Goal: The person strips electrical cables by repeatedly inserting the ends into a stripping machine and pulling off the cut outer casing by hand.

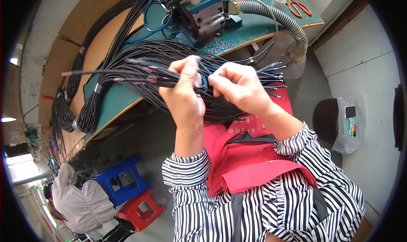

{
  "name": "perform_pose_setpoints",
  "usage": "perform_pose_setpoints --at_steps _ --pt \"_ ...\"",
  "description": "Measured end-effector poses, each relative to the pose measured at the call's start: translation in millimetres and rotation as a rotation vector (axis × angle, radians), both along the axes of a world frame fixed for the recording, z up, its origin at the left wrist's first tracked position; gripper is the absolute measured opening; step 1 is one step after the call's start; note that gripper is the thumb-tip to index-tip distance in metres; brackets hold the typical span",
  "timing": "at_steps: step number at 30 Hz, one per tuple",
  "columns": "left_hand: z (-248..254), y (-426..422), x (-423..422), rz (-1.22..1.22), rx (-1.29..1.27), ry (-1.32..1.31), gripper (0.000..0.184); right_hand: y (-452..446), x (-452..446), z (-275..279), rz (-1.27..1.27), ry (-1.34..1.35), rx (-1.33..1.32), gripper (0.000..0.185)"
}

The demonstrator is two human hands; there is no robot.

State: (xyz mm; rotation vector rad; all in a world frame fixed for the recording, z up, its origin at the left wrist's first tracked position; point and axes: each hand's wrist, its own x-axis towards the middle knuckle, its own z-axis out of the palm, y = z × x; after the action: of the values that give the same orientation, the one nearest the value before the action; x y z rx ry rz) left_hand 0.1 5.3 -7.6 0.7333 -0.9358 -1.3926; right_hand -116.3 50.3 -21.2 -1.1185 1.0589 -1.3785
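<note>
My left hand (184, 87) is closed around a small bunch of black cables (165, 75), whose ends with coloured wire tips stick out to the left, blurred by motion. Just to its right, my right hand (241, 87) is pinched, fingertips close to the cables beside my left hand; what lies between them is hidden. Beneath both hands a large bundle of black cables (148, 51) runs across the table edge and my lap. More cable ends with bared coloured wires (273, 74) fan out past my right hand, over the red apron (258, 161).
A machine (205, 17) stands on the green table (114, 104), with coloured scraps (222, 45) before it. A ribbed hose (280, 17) and orange-handled scissors (299, 8) are at right. Tied cable coils (89, 110) hang left. Blue (123, 180) and red stools (142, 210) stand near another person (80, 199).
</note>
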Motion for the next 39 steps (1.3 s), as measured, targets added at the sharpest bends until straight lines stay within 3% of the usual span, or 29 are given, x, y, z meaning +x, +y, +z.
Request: perform_pose_setpoints --at_steps 4,8,22,27,30,31,33,35,39 --pt "1 -11 7 0.025 -0.030 0.191 0.018 -21 -12 -11 -0.029 -0.186 0.170 0.015" --pt "-8 -5 2 0.006 -0.143 0.171 0.029 -48 -22 -17 -0.095 -0.292 0.195 0.017" --pt "-17 -5 -1 0.036 -0.262 0.110 0.012 -91 -38 -35 -0.036 -0.469 0.226 0.012" --pt "-15 -3 -5 0.037 -0.238 0.117 0.011 -90 -37 -33 -0.078 -0.391 0.244 0.017" --pt "-14 -3 -6 0.024 -0.233 0.106 0.011 -80 -28 -18 -0.437 0.255 -0.044 0.020" --pt "-14 -3 -5 0.004 -0.235 0.102 0.012 -71 -21 -11 -0.649 0.569 -0.344 0.021" --pt "-14 -4 -3 -0.001 -0.197 0.061 0.010 -49 -14 13 -0.537 0.623 -0.607 0.017" --pt "-20 -4 -3 -0.044 -0.230 0.012 0.009 -35 -4 24 -0.325 0.502 -0.707 0.015" --pt "-16 0 2 -0.069 -0.183 -0.073 0.005 -36 3 13 -0.379 0.368 -0.815 0.013"
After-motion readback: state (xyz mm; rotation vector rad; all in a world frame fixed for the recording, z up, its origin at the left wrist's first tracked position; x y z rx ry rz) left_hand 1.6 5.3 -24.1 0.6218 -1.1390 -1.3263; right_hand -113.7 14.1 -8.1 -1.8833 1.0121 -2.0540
